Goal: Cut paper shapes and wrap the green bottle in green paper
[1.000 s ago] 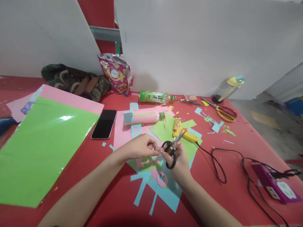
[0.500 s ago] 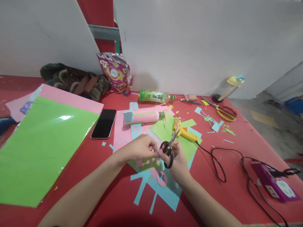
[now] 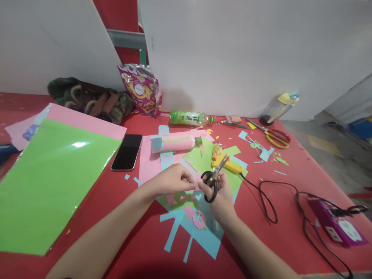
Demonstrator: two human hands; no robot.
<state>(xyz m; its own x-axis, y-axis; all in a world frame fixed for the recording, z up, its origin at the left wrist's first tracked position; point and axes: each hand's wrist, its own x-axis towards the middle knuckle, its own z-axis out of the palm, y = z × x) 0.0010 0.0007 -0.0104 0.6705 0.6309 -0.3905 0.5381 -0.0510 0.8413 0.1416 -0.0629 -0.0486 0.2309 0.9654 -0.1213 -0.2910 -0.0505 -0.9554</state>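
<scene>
The relation that counts is scrap to blades: the paper scrap (image 3: pixel 197 185) sits between the two sets of fingertips, on the handle side of the scissors (image 3: pixel 214 175), while the blades point away from it. The left hand (image 3: pixel 174 179) pinches the scrap, thumb and forefinger closed to almost no gap; it looks pink, but is too small to read clearly. The right hand (image 3: pixel 222 198) has its fingers curled round the scissors, with its thumb tip at the scrap's right side; which fingers pass through the loops I cannot tell, nor how far the blades are parted. The long axis of the scissors slants from the loops up and right, its tips over the glue gun (image 3: pixel 234 166). The right hand is the nearer to the blades, the left well apart from them. Below the hands, a pink disc (image 3: pixel 195 223) lies on a blue sheet (image 3: pixel 208 241) on the bench (image 3: pixel 139 250); the pink bottle (image 3: pixel 178 144) lies beyond the left hand.
</scene>
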